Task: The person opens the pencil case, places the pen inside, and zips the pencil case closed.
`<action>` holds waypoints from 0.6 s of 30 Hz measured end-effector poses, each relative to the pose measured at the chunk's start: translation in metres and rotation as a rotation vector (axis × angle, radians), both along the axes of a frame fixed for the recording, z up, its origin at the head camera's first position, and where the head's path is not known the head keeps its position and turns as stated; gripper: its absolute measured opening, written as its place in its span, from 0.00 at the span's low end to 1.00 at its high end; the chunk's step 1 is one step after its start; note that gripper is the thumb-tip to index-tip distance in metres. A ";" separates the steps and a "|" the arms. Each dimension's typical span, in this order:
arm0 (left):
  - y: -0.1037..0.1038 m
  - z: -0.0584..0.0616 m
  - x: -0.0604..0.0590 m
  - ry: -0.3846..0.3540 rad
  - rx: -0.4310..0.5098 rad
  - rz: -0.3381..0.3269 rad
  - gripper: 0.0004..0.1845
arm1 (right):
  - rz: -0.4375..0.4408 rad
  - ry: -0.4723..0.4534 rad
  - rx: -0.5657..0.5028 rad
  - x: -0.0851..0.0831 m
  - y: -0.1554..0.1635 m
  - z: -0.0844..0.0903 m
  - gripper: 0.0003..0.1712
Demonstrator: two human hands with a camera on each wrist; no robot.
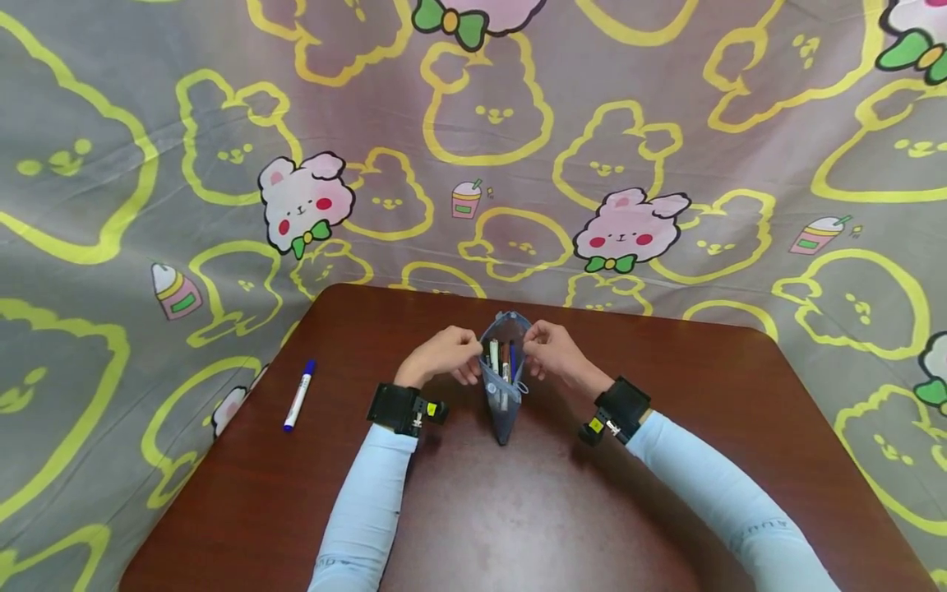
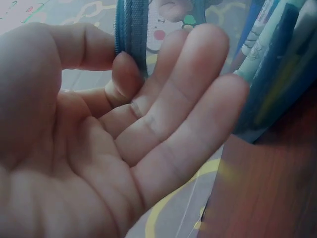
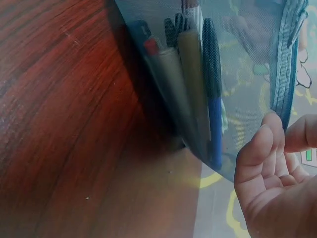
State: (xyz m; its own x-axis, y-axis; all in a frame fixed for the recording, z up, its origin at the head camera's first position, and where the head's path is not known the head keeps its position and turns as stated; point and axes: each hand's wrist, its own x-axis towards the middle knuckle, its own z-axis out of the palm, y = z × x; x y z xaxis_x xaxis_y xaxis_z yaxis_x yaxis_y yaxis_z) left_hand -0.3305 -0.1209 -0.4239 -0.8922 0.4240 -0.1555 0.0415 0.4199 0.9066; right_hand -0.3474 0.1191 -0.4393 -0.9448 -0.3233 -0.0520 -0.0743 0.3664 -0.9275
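L hand [image 1: 444, 355] & R hand [image 1: 555, 352] pinch pencil case [image 1: 505, 386] rim, wrists apart.

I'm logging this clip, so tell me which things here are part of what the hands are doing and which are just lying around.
In use:
left hand and right hand, each pinching the rim of the pencil case
pens standing inside it

Lying about:
blue-capped marker on the table
bunny-print cloth behind

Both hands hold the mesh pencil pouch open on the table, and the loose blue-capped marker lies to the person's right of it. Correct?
Not quite: in the head view the marker lies to the person's left of the pouch. Both the left hand and right hand do hold it open.
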 end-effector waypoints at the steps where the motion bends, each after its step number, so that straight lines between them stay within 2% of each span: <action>1: 0.000 0.000 0.000 0.001 -0.004 -0.001 0.11 | 0.001 0.008 -0.006 0.000 0.000 0.000 0.06; 6: 0.001 0.002 0.000 0.019 -0.022 -0.010 0.11 | 0.018 0.060 -0.023 0.000 -0.001 0.004 0.05; 12: 0.000 0.000 0.001 0.007 -0.023 -0.005 0.11 | 0.025 0.036 -0.048 0.002 -0.002 0.001 0.05; 18: -0.007 -0.004 0.008 -0.003 -0.060 0.032 0.14 | 0.060 0.064 -0.024 0.002 0.003 0.003 0.07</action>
